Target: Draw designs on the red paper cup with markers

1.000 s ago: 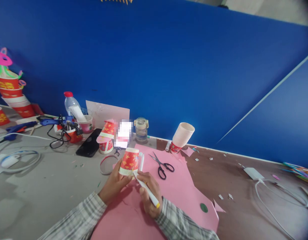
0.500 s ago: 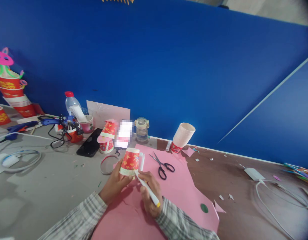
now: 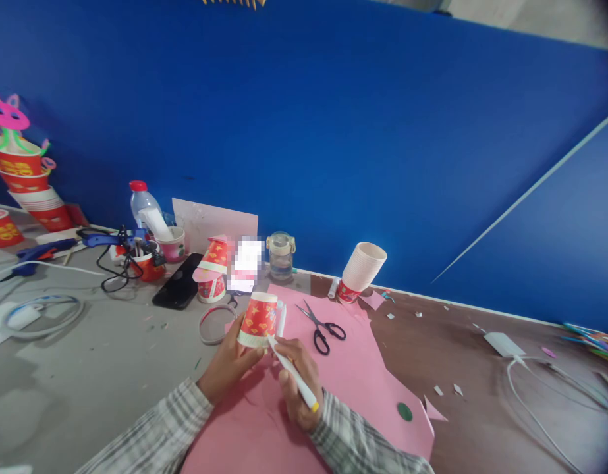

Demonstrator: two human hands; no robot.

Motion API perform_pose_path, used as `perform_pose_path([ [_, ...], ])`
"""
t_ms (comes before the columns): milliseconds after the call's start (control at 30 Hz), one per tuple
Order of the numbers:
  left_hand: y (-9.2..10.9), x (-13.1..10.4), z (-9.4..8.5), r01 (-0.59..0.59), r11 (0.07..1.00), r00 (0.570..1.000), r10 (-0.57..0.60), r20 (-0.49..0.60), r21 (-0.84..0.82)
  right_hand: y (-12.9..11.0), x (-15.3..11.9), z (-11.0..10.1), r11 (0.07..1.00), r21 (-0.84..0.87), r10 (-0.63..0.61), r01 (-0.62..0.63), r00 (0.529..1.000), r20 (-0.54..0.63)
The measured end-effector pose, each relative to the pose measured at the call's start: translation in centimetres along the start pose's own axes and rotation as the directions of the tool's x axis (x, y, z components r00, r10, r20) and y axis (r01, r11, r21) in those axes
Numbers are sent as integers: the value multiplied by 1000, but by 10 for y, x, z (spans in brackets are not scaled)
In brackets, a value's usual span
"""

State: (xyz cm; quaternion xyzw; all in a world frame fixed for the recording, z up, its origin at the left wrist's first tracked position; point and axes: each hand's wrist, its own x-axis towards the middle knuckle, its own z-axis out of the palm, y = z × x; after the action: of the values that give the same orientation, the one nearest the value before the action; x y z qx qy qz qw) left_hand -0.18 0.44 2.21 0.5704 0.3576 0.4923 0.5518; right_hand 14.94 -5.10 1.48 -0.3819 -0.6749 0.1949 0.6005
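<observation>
Head view: left fingers (image 3: 228,363) clasp the upturned red cup (image 3: 259,319) over pink paper (image 3: 350,378) while right fingers (image 3: 298,373) pinch a white marker (image 3: 294,375) at its rim, work probably best served by a steady cup and light strokes.

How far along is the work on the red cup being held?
Looks done: a red-cup pair stands stacked with pink paper. In hand: the left hand holds an upturned red cup; the right hand holds a white marker near its rim. Probably left: the held cup's visible side shows no pink paper.
</observation>
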Motion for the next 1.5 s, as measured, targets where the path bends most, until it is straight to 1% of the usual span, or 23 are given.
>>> perform_pose_path([
  [67, -1, 0, 0, 3, 1000, 1000, -3, -3, 8, 0, 0, 0, 1000, -13, -28, 29, 999, 24],
  [167, -2, 0, -1, 6, 1000, 1000, -6, 3, 16, 1, -1, 0, 999, -27, -45, 45, 999, 20],
  [433, -4, 1, -1, -8, 999, 1000, 8, 7, 52, 2, -1, 0, 998, -39, -42, 44, 998, 48],
  [633, -2, 1, -1, -25, 996, 1000, 25, 9, 90, 3, -2, 1, 999, -39, -17, 19, 999, 41],
  [767, -3, 0, -2, -30, 996, 999, 29, 15, 88, 4, -3, 1, 1000, -28, -7, 8, 999, 41],
  [900, -4, 1, -2, -29, 996, 999, 28, 15, 87, 4, -3, 1, 999, -41, -22, 24, 999, 31],
  [1067, -2, 0, -1, -15, 997, 1000, 14, 8, 70, 2, -1, 1, 999, -49, -6, 8, 999, 37],
  [1200, -2, 0, -1, -20, 997, 1000, 20, 7, 74, 0, -1, 1, 998, -49, -28, 30, 999, 34],
  [1333, -4, 0, -2, 0, 998, 1000, 0, 4, 58, 0, 0, 0, 998, -50, -30, 31, 999, 24],
  [1500, -4, 1, -2, -1, 998, 1000, 2, -12, 69, -2, 1, 0, 999, -33, -29, 30, 998, 47],
])
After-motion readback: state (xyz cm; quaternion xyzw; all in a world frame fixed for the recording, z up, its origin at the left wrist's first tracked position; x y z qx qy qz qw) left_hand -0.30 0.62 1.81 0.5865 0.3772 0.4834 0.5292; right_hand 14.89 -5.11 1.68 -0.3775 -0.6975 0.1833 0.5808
